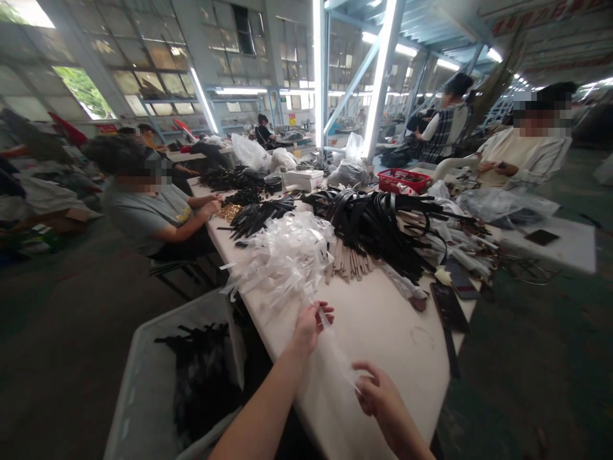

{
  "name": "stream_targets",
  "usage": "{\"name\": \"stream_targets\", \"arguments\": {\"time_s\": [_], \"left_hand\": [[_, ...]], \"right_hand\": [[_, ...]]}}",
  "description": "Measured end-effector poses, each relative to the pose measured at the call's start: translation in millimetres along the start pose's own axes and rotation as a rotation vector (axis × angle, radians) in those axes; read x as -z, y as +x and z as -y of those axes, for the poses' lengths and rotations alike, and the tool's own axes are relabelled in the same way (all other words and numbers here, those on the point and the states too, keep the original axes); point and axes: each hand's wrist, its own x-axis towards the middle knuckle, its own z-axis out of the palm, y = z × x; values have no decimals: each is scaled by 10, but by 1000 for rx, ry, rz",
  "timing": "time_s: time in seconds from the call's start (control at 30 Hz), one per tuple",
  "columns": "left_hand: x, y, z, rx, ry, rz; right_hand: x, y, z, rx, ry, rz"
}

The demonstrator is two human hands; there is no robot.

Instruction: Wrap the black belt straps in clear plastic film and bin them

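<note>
Centrally, translucent strip (337, 355) (blurred), between left hand (312, 322) and right hand (377, 391).

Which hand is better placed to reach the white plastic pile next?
Probably the left hand: it is nearer the white plastic pile, though it holds a translucent strip. The right hand is farther back, near the strip's lower end.

White-topped worktable (402, 345). Reference: heap of translucent white strips (287, 255), lying along the table's left edge. Just right of heap: beige strips (352, 262), partly beneath a thick pile of black straps (373, 223). Just beyond heap: bundle of shorter black strips (263, 216); gold-coloured pieces (230, 212) beside that bundle, at the edge. Farther beyond heap: white box (304, 179). Well right of heap: dark phone (449, 308), lying flat.
</note>
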Motion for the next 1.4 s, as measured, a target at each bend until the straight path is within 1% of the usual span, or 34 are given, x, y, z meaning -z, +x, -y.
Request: {"name": "stream_targets", "arguments": {"time_s": [0.1,0.2,0.27,0.3,0.4,0.47,0.6,0.73,0.83,0.93,1.07,1.1,1.17,1.27,1.33,1.4], "left_hand": [[28,28,-74,-51,-21,-36],[20,0,-142,-109,25,-53],[-5,-46,-177,-164,57,-57],[-21,-74,-194,-198,71,-60],[-71,-155,-250,-284,106,-68],[-90,-193,-295,-323,129,-84],[-68,-198,-403,-393,134,-158],[7,-105,-565,-463,89,-206],[86,27,-758,-514,71,-241],[202,215,-1003,-557,118,-273],[388,535,-1328,-496,287,-359],[426,622,-1403,-480,323,-384],[476,799,-1554,-465,377,-410],[479,1069,-1779,-462,453,-417],[444,1244,-1908,-460,515,-413],[391,1407,-1998,-457,583,-401]], "right_hand": [[134,-144,73,-55,322,-35],[244,-198,172,-27,467,-97],[290,-164,212,37,469,-157],[309,-131,217,65,461,-207],[372,-12,186,134,447,-374],[424,48,150,173,445,-450],[530,95,96,166,437,-543],[623,112,51,160,381,-558],[702,128,8,153,348,-551],[779,137,-37,145,324,-542],[807,133,-52,128,250,-527],[796,128,-43,113,219,-503],[755,120,-13,60,161,-416],[680,119,25,-19,120,-283],[644,131,28,-37,112,-253],[622,149,11,-36,101,-266]]}}
